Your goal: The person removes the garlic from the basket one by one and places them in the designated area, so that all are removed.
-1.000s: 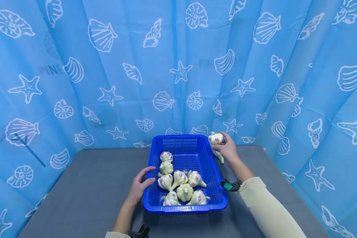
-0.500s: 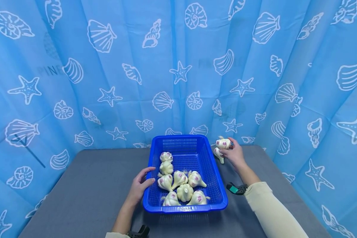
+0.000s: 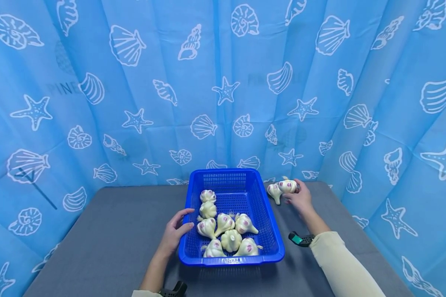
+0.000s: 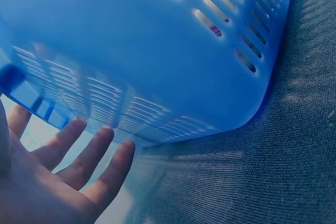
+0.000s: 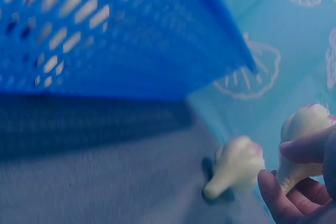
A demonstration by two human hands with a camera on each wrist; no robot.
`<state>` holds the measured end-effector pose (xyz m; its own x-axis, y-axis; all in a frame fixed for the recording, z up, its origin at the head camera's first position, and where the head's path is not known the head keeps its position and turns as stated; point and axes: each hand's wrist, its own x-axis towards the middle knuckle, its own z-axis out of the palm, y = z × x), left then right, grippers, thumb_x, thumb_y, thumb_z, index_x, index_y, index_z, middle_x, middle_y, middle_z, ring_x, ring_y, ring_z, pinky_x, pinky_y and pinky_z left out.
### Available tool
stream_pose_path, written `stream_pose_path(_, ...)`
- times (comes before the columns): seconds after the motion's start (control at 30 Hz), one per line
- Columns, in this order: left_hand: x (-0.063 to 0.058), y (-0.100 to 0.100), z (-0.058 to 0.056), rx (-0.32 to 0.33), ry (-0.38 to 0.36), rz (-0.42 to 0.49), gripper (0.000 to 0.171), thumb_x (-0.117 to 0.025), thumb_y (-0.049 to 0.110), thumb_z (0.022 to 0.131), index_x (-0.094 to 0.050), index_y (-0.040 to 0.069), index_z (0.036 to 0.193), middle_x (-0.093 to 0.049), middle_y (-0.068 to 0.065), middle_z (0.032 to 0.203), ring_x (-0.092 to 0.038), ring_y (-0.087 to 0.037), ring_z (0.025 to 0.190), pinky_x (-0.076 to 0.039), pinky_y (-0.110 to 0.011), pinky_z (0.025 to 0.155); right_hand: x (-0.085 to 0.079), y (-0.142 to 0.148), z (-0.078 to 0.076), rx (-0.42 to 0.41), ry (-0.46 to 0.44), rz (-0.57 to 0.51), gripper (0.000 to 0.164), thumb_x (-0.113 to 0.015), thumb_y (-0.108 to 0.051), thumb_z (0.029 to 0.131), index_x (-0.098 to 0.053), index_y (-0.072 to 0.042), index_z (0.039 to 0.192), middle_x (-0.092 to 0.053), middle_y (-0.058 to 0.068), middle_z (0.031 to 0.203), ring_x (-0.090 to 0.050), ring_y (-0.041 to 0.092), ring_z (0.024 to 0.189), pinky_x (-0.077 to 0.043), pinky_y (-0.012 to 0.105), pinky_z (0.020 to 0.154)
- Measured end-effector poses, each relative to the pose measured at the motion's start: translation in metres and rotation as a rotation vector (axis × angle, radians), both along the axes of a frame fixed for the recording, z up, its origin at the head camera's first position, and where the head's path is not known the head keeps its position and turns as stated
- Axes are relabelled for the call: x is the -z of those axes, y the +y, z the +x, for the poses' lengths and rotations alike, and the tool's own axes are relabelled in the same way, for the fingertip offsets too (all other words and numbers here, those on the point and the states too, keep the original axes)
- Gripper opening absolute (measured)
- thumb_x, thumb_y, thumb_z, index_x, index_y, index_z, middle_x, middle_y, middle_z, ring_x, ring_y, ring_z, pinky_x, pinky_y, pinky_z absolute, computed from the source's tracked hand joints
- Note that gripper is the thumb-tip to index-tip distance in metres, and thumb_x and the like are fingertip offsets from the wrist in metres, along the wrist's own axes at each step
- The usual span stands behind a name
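Observation:
My right hand [image 3: 300,198] pinches a white garlic bulb with purple patches [image 3: 288,186] by the table's back right. In the right wrist view, thumb and fingers hold this bulb [image 5: 302,124] near its stem. Just left of it another garlic bulb [image 3: 274,193] lies on the table. My left hand [image 3: 174,232] holds the left rim of a blue plastic basket [image 3: 232,260], thumb and index finger over the edge. Its other fingers spread below the rim in the left wrist view. Several garlic bulbs [image 3: 231,240] lie in the basket, mostly in its near half and along the left side.
A grey cloth-covered table [image 3: 126,231] carries the basket. Behind it and at both sides hangs a blue curtain [image 3: 223,103] with white shell prints. Bare basket floor [image 3: 238,199] shows at the far right inside.
My right hand has moved right and downward with its garlic bulb, away from the basket's rim, uncovering the bulb on the table. My left hand and the basket have stayed put.

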<state>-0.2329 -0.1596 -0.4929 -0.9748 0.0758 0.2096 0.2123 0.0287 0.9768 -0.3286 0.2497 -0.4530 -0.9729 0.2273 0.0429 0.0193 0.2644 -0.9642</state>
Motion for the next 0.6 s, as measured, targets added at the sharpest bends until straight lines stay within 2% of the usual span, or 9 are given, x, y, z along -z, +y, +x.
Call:
stream_pose_path(0.1,0.002,0.0,-0.001,0.01,0.016,0.006,0.039,-0.057,0.005,0.094,-0.053,0.004,0.133,-0.048,-0.028,0.136,-0.051,-0.044,0.118,-0.05,-0.048,0.088,0.009,0.007,-0.002,0.032,-0.012,0.018,0.077,-0.06,0.012,0.087,-0.019,0.003,0.151,-0.041,0.035,0.135,-0.051,0.045,0.114,-0.056,0.029,0.065)
stream_pose_path(0.23,0.003,-0.001,-0.001,0.005,-0.001,-0.004,0.038,-0.058,0.007,0.094,-0.054,0.007,0.133,-0.047,-0.027,0.137,-0.051,-0.044,0.118,-0.049,-0.049,0.089,0.02,0.016,-0.002,0.057,-0.036,0.038,0.076,-0.06,0.013,0.086,-0.02,0.005,0.15,-0.042,0.037,0.132,-0.054,0.045,0.11,-0.057,0.031,0.065)
stream_pose_path(0.37,0.003,-0.001,-0.001,-0.004,-0.026,-0.01,0.038,-0.06,0.011,0.094,-0.056,0.011,0.132,-0.048,-0.024,0.138,-0.051,-0.042,0.118,-0.048,-0.052,0.09,0.027,0.021,-0.002,0.074,-0.071,0.079,0.075,-0.061,0.011,0.087,-0.02,0.007,0.149,-0.047,0.038,0.125,-0.064,0.032,0.088,-0.057,0.032,0.062)
stream_pose_path(0.43,0.003,-0.001,-0.001,-0.008,-0.029,-0.006,0.038,-0.06,0.012,0.094,-0.056,0.011,0.131,-0.048,-0.023,0.138,-0.051,-0.041,0.118,-0.049,-0.052,0.09,0.029,0.023,-0.002,0.084,-0.089,0.101,0.074,-0.061,0.009,0.087,-0.021,0.007,0.149,-0.05,0.036,0.118,-0.064,0.024,0.074,-0.056,0.031,0.059)
stream_pose_path(0.5,0.003,-0.001,-0.001,-0.01,-0.024,-0.003,0.038,-0.061,0.012,0.094,-0.056,0.011,0.131,-0.049,-0.023,0.137,-0.052,-0.041,0.117,-0.049,-0.051,0.089,0.03,0.023,-0.002,0.091,-0.106,0.124,0.073,-0.062,0.007,0.088,-0.021,0.007,0.149,-0.051,0.034,0.112,-0.062,0.02,0.067,-0.055,0.031,0.056)
stream_pose_path(0.6,0.002,-0.002,0.0,-0.006,-0.015,-0.002,0.038,-0.06,0.012,0.094,-0.056,0.009,0.132,-0.049,-0.023,0.136,-0.053,-0.04,0.116,-0.05,-0.05,0.088,0.033,0.025,-0.003,0.115,-0.131,0.179,0.071,-0.063,0.004,0.088,-0.024,0.007,0.148,-0.049,0.033,0.116,-0.063,0.031,0.074,-0.056,0.036,0.06)
